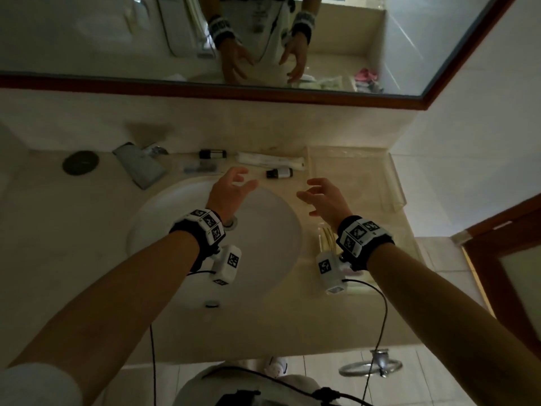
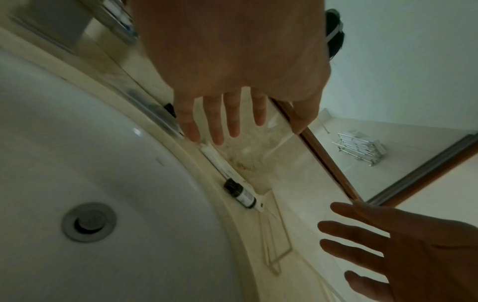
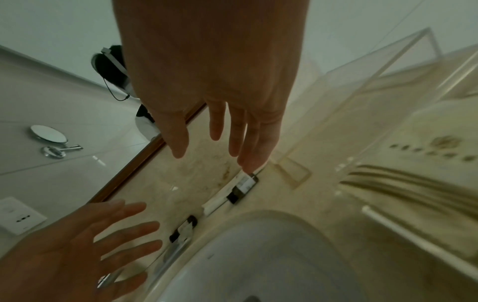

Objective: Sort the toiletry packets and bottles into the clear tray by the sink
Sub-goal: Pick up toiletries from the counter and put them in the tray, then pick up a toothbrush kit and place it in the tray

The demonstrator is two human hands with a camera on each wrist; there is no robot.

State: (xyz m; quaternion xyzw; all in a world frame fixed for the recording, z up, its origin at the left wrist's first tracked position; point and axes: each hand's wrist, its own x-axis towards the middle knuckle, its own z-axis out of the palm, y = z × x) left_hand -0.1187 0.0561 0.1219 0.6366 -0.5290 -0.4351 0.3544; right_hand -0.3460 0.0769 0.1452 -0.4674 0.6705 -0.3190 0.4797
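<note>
Left hand (image 1: 231,190) and right hand (image 1: 323,197) hover above the counter, fingers spread, holding nothing. Just beyond both: small cylindrical dark-capped bottle (image 1: 279,172), flat white packet (image 1: 269,161), second bottle (image 1: 212,154). Rigid clear tray (image 1: 392,183) lies right of the right hand. Glossy white basin (image 1: 164,227) sits beneath the left wrist.

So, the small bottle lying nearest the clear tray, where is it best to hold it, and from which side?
Grip the small bottle across its pale labelled body, from above. It lies flat on the counter, dark cap toward the basin side, so its long sides look free. The right hand seems nearer; both hands are empty.
</note>
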